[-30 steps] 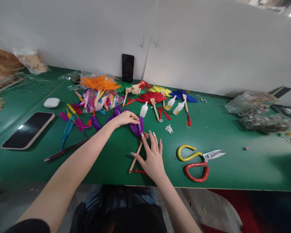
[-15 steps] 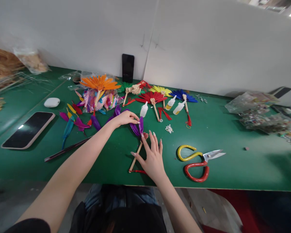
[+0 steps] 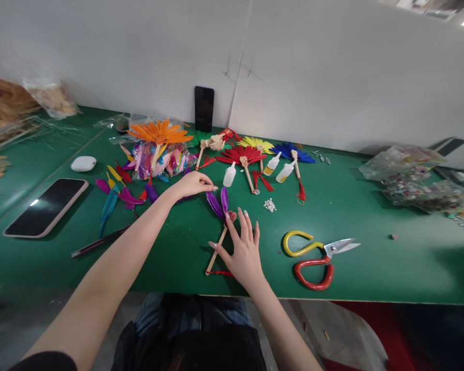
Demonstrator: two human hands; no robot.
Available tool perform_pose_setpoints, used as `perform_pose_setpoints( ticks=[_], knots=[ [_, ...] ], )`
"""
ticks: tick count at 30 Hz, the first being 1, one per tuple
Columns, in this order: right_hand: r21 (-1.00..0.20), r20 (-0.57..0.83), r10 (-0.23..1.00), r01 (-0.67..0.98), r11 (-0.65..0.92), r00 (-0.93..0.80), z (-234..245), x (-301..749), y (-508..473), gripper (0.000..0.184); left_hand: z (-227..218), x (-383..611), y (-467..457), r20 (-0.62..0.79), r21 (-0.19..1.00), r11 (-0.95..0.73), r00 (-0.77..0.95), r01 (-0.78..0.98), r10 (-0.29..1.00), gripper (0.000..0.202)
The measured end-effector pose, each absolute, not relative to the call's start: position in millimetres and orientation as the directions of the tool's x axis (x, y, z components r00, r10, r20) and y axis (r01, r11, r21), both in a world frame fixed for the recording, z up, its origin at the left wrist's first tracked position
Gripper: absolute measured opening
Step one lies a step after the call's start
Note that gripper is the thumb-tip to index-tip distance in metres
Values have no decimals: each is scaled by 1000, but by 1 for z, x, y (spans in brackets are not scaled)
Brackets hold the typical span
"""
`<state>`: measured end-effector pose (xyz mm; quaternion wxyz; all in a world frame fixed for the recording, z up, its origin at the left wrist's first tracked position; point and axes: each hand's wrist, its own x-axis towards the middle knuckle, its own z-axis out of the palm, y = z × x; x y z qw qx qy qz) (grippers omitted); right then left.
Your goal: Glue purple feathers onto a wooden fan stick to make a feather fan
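Note:
My right hand [image 3: 243, 247] lies with its fingers spread over a small unfinished fan. The index fingertip touches the base of the feathers, beside a reddish round piece [image 3: 232, 216], and the thumb rests by the wooden stick handle [image 3: 215, 257]. Two purple feathers [image 3: 215, 204] fan out above the stick, and a red tassel [image 3: 221, 273] hangs from its lower end. Just above and left of these feathers hovers my left hand [image 3: 193, 184], its fingers loosely curled and nothing visible in them. More purple feathers [image 3: 152, 193] lie partly hidden behind my left arm.
Finished feather fans, orange [image 3: 160, 133], red [image 3: 242, 155] and blue [image 3: 294, 153], lie at the back with glue bottles [image 3: 229, 175]. White beads [image 3: 269, 205] sit right of centre. Scissors [image 3: 325, 257] lie at the right, a phone [image 3: 46, 207] at the left, bagged gems [image 3: 421, 185] far right.
My left hand has let go of the purple feather and moved a little to the left. The two feathers now stand uncovered; my right hand has stayed in place.

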<state>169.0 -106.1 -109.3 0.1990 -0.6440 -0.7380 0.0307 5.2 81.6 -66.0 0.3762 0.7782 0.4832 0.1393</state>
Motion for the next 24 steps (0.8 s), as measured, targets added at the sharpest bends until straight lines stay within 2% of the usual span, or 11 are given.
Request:
perform_pose_setpoints(
  ticks=[6, 20, 24],
  knots=[
    [-297, 255, 963, 940, 169, -93, -109, 169, -106, 70, -68, -1, 83, -200, 682, -283, 543, 675, 815, 35],
    [-293, 278, 956, 939, 181, -98, -112, 169, -105, 70, -71, 5, 83, -72, 676, -363, 548, 641, 834, 33],
    [-291, 260, 960, 940, 177, -101, -111, 170, -105, 69, -72, -3, 86, -127, 667, -378, 598, 642, 791, 38]
  ],
)
